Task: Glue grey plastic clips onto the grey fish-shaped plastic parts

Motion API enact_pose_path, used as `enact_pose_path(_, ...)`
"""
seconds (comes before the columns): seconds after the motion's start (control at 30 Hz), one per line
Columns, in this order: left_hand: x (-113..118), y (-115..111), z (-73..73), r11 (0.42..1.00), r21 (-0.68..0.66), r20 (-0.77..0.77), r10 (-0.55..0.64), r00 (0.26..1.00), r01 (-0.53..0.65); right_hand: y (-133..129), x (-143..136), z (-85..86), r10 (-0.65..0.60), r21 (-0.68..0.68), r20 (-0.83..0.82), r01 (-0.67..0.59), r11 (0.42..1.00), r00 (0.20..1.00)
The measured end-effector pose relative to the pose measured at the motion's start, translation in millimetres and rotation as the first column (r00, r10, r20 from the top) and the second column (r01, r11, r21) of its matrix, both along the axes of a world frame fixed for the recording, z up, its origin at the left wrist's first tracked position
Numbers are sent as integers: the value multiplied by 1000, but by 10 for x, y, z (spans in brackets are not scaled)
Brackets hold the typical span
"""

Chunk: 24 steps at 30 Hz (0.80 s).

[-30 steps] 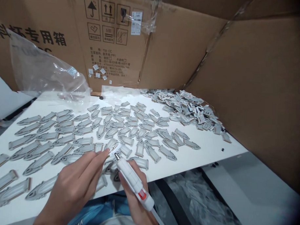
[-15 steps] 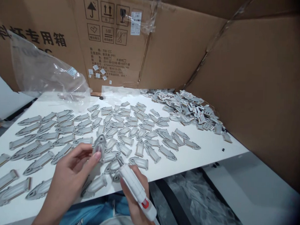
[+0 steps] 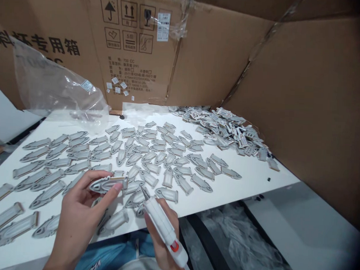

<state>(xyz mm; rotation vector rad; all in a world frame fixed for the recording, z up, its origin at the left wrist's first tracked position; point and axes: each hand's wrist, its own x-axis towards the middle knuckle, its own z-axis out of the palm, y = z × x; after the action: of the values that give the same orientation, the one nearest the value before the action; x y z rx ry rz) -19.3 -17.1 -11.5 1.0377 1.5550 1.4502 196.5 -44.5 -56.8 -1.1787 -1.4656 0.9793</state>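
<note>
Holding: my left hand (image 3: 83, 210) pinches one grey fish-shaped piece (image 3: 107, 184) between thumb and fingertips, lifted above the table (image 3: 249, 180).
Piece look: flat, pale grey, long and narrow, with a pointed nose toward the left of the frame, a squared end toward the right, ribbed lines down its middle and a brownish edge.
Piece position: lower centre-left of the frame, lying roughly level; the thumb presses near its squared end, the other fingers curl under its nose end.
Right hand: my right hand (image 3: 161, 233), at the bottom centre, is clenched around a white pen-shaped tool (image 3: 162, 223) with a red button near its lower end.
Tool tip: the metal tip points up and left, close to the squared end of the held piece but apart from it.
Table spread: many matching grey pieces (image 3: 155, 157) lie in loose rows across the white table, from the left edge to the centre.
Pile: a heap of smaller white and grey parts (image 3: 227, 130) sits right of centre, near the table's far right corner.
Surroundings: cardboard walls (image 3: 302, 96) stand behind and to the right; a crumpled clear plastic bag (image 3: 51, 91) lies at the upper left.
In the way: loose pieces lie directly beneath both hands.
</note>
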Motion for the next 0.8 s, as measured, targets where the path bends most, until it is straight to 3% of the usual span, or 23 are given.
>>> enact_pose_path(0.13,27,-2,-11,999,-35,5,-28,1000,28,20,3,-16,7,-1,10,-7,1000,1000)
enact_pose_path(0.4,145,17,-52,990,9,197,-141,970,142,41,3,-63,13,1,33,-13,1000,999)
enact_pose_path(0.8,206,1,-52,987,-12,250,-152,956,160,139,-22,-33,102,100,121,-115,988,987)
